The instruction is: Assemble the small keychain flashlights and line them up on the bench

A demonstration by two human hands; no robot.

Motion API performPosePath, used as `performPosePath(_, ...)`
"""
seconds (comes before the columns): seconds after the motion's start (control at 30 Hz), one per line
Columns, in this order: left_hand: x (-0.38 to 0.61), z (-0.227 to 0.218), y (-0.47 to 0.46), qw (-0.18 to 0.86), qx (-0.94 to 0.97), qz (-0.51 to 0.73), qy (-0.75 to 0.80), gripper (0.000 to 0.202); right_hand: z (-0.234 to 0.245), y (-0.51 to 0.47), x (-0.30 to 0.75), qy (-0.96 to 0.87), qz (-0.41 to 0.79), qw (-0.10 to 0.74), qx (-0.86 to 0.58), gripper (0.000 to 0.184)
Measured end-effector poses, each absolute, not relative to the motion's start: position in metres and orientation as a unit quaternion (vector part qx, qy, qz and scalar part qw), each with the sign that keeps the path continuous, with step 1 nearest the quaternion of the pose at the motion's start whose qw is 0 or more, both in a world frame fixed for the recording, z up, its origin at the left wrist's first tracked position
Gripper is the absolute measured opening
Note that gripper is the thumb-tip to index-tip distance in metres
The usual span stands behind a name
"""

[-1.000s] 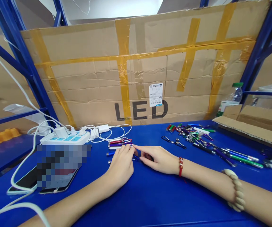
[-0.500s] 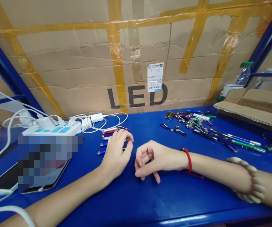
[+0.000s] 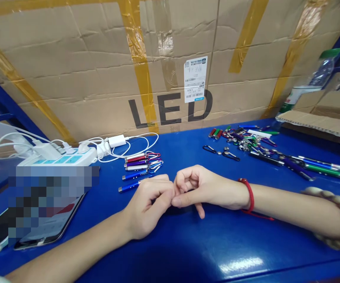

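Observation:
My left hand (image 3: 150,206) is closed, its curled fingers meeting the fingertips of my right hand (image 3: 201,188) above the blue tabletop. The right thumb presses toward its bent fingers, while one fingertip points down. Whatever lies between the two hands is hidden. Just beyond my left hand is a row of small metal tubes with clips, which look like keychain flashlights: a red one (image 3: 136,158), a silver one (image 3: 134,168), a blue one (image 3: 135,175) and a nearer blue one (image 3: 128,187), partly covered by the hand.
On the right lies a jumbled pile of coloured tubes and clips (image 3: 246,143), with black carabiners (image 3: 231,156) beside it. A white power strip (image 3: 81,156) with cables and a phone (image 3: 54,232) occupy the left. Behind stands a taped carton (image 3: 99,86); an open cardboard box (image 3: 320,120) is at right.
My left hand has moved right and nearer, away from the row of tubes, and its fingers now meet my right hand. The view has shifted slightly.

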State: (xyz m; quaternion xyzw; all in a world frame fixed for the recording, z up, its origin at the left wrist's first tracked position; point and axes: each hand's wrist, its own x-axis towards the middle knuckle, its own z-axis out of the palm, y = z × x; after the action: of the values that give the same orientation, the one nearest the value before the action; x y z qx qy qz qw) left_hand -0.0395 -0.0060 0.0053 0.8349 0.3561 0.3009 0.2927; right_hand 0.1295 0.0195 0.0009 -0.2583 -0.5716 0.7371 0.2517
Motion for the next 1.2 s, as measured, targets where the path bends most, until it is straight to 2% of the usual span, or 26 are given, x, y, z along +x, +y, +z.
performPosePath(0.33,-0.0387,0.0046,-0.0061,0.290,0.845,0.306,0.329,0.024,-0.0004,0.0191,0.1296,-0.589,0.726,0.246,-0.257,0.027)
performPosePath(0.87,-0.0397,0.0007,-0.0059,0.307,0.845,0.313,0.308,0.020,0.0010,0.0189,0.1289,-0.598,0.718,0.234,-0.268,0.025)
performPosePath(1.07,-0.0414,0.0000,-0.0042,0.314,0.854,0.309,0.277,0.023,0.0009,0.0205,0.1296,-0.600,0.727,0.234,-0.239,0.042)
performPosePath(1.2,-0.0416,-0.0009,-0.0042,0.310,0.854,0.315,0.273,0.022,-0.0004,0.0223,0.1305,-0.593,0.736,0.225,-0.238,0.041)
